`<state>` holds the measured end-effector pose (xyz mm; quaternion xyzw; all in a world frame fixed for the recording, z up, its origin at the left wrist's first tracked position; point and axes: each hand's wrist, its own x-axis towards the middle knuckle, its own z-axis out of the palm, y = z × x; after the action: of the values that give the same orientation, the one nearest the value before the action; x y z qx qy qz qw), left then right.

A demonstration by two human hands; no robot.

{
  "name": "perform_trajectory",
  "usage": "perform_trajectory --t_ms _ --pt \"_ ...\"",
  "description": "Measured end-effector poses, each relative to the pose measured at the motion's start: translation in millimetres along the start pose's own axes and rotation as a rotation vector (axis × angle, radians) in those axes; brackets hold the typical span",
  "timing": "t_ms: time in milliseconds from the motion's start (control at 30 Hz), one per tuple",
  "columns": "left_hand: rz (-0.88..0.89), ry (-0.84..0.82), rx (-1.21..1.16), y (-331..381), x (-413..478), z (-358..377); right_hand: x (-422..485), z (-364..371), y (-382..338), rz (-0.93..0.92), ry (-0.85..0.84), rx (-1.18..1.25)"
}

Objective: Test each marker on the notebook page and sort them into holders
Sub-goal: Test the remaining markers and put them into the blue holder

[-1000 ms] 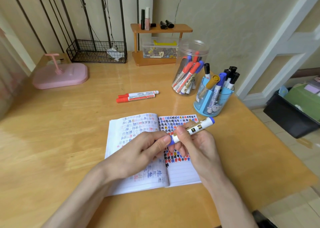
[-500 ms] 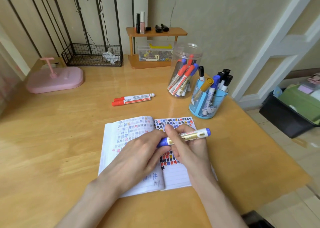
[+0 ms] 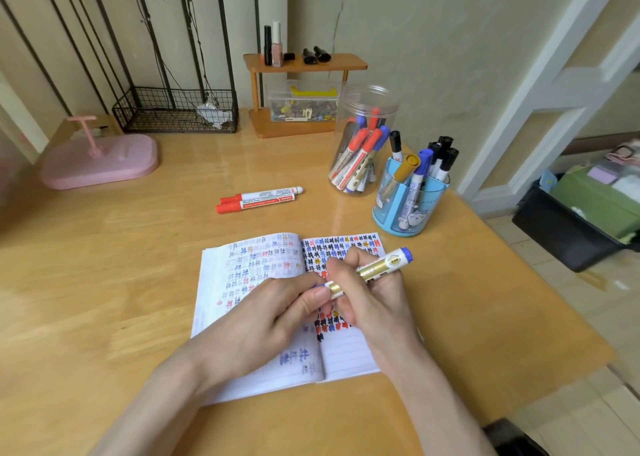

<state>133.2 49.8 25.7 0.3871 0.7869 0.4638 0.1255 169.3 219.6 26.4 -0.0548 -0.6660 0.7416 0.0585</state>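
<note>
An open notebook (image 3: pixel 249 275) full of small coloured marks lies on the wooden desk (image 3: pixel 104 282). Above its right page, my right hand (image 3: pixel 374 299) grips the gold-and-white barrel of a blue marker (image 3: pixel 381 265). My left hand (image 3: pixel 266 317) pinches the marker's cap end, which its fingers mostly hide. Two red markers (image 3: pixel 259 199) lie side by side behind the notebook. A clear jar (image 3: pixel 363 144) holds several red and blue markers. A blue holder (image 3: pixel 408 199) to its right holds several black, blue and gold ones.
A pink tray with a handle (image 3: pixel 100 161) sits at the back left, beside a black wire basket (image 3: pixel 176 112). A small wooden shelf (image 3: pixel 301 92) stands at the back centre. The desk's right edge drops to a floor with a dark bin (image 3: pixel 571 230).
Both hands with the blue marker have sunk slightly toward the page. My left fingers have closed further over the cap end. The camera view tilted a little.
</note>
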Motion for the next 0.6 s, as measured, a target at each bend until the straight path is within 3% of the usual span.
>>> perform_trajectory --t_ms 433,500,600 --pt "-0.099 -0.127 -0.295 2.6 -1.8 -2.0 0.7 -1.3 9.2 -0.039 -0.097 0.018" --pt "-0.102 -0.102 -0.276 -6.6 -5.0 -10.1 6.3 -10.3 3.5 0.024 0.032 0.158" --pt "-0.112 0.066 -0.314 -25.2 -6.4 -27.6 20.2 -52.3 -9.7 0.006 0.341 0.304"
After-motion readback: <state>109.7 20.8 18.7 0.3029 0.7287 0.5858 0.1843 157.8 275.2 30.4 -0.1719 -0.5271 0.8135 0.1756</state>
